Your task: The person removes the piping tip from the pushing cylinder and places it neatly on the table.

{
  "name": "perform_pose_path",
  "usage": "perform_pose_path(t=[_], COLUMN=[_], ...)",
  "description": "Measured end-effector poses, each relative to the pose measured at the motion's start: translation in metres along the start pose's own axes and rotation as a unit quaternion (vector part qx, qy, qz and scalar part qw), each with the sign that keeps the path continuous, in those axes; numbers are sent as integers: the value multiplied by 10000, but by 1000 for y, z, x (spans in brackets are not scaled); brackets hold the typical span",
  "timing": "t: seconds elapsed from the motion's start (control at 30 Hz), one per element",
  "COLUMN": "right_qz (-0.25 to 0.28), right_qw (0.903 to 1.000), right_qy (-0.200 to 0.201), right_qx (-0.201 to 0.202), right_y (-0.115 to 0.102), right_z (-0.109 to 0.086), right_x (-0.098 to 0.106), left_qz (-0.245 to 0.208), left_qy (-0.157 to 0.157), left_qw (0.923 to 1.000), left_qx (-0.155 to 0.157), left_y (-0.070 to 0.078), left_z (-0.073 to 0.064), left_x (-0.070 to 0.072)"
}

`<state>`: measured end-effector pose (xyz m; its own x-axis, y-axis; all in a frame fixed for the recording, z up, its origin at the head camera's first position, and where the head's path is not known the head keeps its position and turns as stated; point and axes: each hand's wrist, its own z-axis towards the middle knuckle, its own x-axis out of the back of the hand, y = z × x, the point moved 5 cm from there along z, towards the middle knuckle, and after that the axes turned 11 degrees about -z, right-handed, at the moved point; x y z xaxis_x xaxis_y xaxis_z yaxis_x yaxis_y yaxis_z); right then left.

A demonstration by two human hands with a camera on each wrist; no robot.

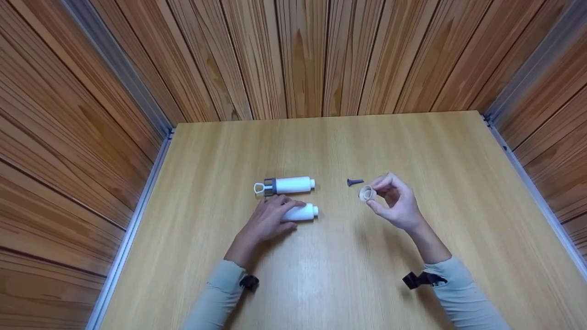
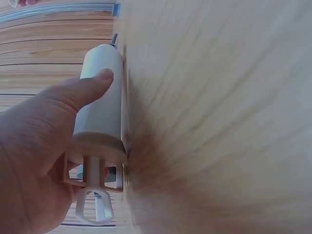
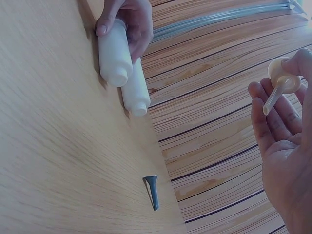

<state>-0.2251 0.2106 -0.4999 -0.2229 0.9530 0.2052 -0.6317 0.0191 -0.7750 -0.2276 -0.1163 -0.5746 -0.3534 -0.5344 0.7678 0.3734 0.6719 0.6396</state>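
Observation:
My left hand (image 1: 266,216) grips a white plunger cylinder (image 1: 301,212) that lies on its side at the table, its thumb along the barrel. In the left wrist view, this white plunger cylinder (image 2: 100,112) shows a beige collar (image 2: 100,145) and a white loop handle (image 2: 95,209) at its near end. To the right, my right hand (image 1: 402,207) pinches a pale translucent nozzle (image 1: 367,193) between thumb and fingers, above the table. The right wrist view shows a thin tube (image 3: 274,99) standing out from its round base.
A second white plunger cylinder (image 1: 293,184) with a dark grey collar lies just beyond the held one. A small dark grey nozzle (image 1: 355,182) lies on the wooden table (image 1: 330,151) near my right hand. Wood-panelled walls (image 1: 302,59) enclose the back and sides.

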Motion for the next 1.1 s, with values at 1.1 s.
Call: perform_pose_path(t=[1.1], right_qz=[-179], right_qw=[9997], right_qy=[-87], right_qx=[-166], right_y=[10], right_z=[4], right_x=[0], left_qz=[-3], left_qy=[1236], left_qw=[9860], left_qx=[-1115], left_y=[20], left_z=[-3], left_x=[19])
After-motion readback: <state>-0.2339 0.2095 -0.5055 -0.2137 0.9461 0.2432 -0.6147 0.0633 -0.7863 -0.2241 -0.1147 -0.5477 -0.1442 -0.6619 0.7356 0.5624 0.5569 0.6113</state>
